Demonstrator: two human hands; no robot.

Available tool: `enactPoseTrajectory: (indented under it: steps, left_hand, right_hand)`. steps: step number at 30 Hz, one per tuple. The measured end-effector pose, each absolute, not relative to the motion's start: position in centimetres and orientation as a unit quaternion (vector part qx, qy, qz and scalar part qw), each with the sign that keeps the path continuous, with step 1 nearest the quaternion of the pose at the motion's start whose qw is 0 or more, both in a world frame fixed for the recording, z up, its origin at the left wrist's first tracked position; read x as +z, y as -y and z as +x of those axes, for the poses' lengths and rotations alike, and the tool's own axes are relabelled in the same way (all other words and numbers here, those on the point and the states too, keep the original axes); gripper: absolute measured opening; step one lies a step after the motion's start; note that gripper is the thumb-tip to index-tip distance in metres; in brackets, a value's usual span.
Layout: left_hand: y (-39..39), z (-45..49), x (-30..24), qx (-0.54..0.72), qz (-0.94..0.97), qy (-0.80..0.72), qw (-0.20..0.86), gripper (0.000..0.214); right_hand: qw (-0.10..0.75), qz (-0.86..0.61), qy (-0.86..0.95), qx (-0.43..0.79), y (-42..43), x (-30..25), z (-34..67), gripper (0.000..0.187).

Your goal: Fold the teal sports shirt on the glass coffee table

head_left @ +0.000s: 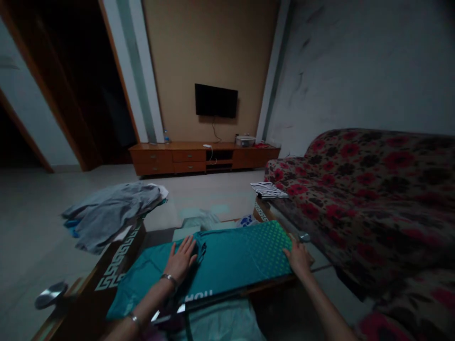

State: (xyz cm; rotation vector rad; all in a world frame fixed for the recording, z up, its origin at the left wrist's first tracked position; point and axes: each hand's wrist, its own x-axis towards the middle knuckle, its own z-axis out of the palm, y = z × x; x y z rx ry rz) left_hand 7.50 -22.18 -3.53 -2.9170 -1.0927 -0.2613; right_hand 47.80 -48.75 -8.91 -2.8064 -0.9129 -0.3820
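A teal garment lies lengthwise across the coffee table, its right end green with a dotted pattern and pale lettering along the near edge. My left hand rests flat on its left part, fingers spread, beside a small dark cord. At the green right end, my right hand has thumb and fingers closed on the garment's edge. Bracelets circle my left wrist and forearm. Below the near edge, a pale green cloth is partly hidden under the tabletop.
Grey clothes are heaped at the table's left end. A striped cloth lies at the far right corner. The coffee table has a patterned edge. To the right stands a floral sofa; a TV cabinet lines the far wall.
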Motion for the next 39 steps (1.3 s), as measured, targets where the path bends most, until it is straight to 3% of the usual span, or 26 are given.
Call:
enactPoseTrajectory:
  steps: [7, 9, 13, 22, 28, 31, 34, 39]
  left_hand:
    - [23.3, 10.6, -5.1, -0.127, -0.902, 0.401, -0.095, 0.071]
    - [22.9, 10.4, -5.2, -0.177, -0.868, 0.442, -0.142, 0.067]
    - [21.6, 10.0, -5.4, -0.226, -0.827, 0.473, -0.204, 0.038]
    - [20.9, 9.5, -6.4, -0.206, -0.831, 0.473, -0.21, 0.055]
    - [21.1, 9.6, -5.8, -0.196, -0.835, 0.469, -0.212, 0.06]
    - [21.2, 9.6, -5.5, -0.194, -0.837, 0.466, -0.211, 0.062]
    - [21.3, 9.7, -5.3, -0.189, -0.839, 0.466, -0.208, 0.06]
    - [21.1, 9.7, -5.4, -0.18, -0.849, 0.453, -0.204, 0.053]
  right_hand:
    - [0.134, -0.943, 0.284, -0.109, 48.8, -8.2, 44.8, 0.046]
    - [0.183, -0.93, 0.296, -0.116, 48.5, -8.8, 44.3, 0.043]
    - [0.278, -0.893, 0.325, -0.142, 47.3, -8.9, 42.9, 0.038]
    - [0.419, -0.801, 0.423, -0.064, 41.1, -6.5, 34.6, 0.03]
    - [0.363, -0.764, 0.533, 0.042, 34.5, -5.5, 24.6, 0.016]
    - [0.312, -0.809, 0.497, 0.036, 31.0, -4.4, 21.3, 0.024]
    - [0.293, -0.835, 0.463, 0.036, 28.6, -3.4, 20.3, 0.016]
    - [0.311, -0.828, 0.466, 0.017, 28.5, -2.6, 22.7, 0.017]
